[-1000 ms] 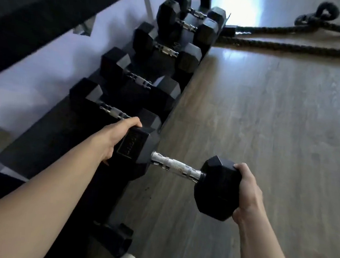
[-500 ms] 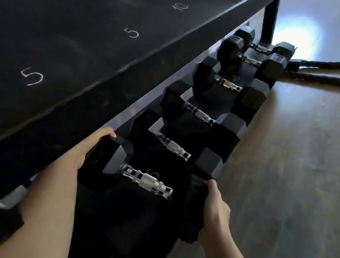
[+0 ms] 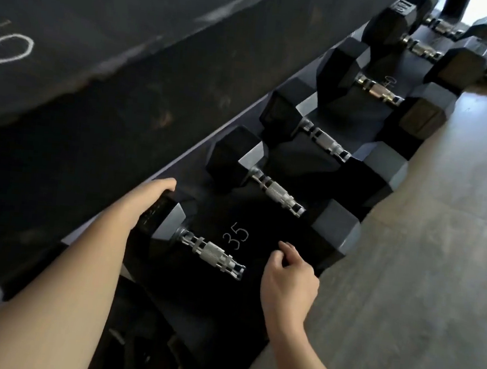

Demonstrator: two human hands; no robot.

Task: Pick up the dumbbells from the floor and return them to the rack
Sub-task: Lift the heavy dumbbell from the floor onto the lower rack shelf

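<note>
The left hand (image 3: 149,202) has its fingers curled over the top of the far head of the nearest dumbbell (image 3: 211,252), gripping that black hexagonal weight at the back edge of the lower shelf (image 3: 290,170), close under the upper shelf. The right hand (image 3: 288,279) is loosely curled with its fingertips (image 3: 285,245) bent down toward the dumbbell's near head; that head is too dark to make out, so it cannot be told whether the fingers touch it or hold it. Between the two hands the knurled metal handle lies bare across the shelf, with a chalked "35" (image 3: 236,238) on the shelf surface just beside it. The dumbbell rests on the lower shelf at its near end, crosswise, one head at the back edge and one at the front edge. Beyond it a row of other dumbbells (image 3: 277,193) lies the same way along the shelf toward its far end. The upper shelf (image 3: 103,25) carries a chalked "5" (image 3: 11,43) near its left end. A wooden floor (image 3: 436,260) runs along the front edge of the rack.
</note>
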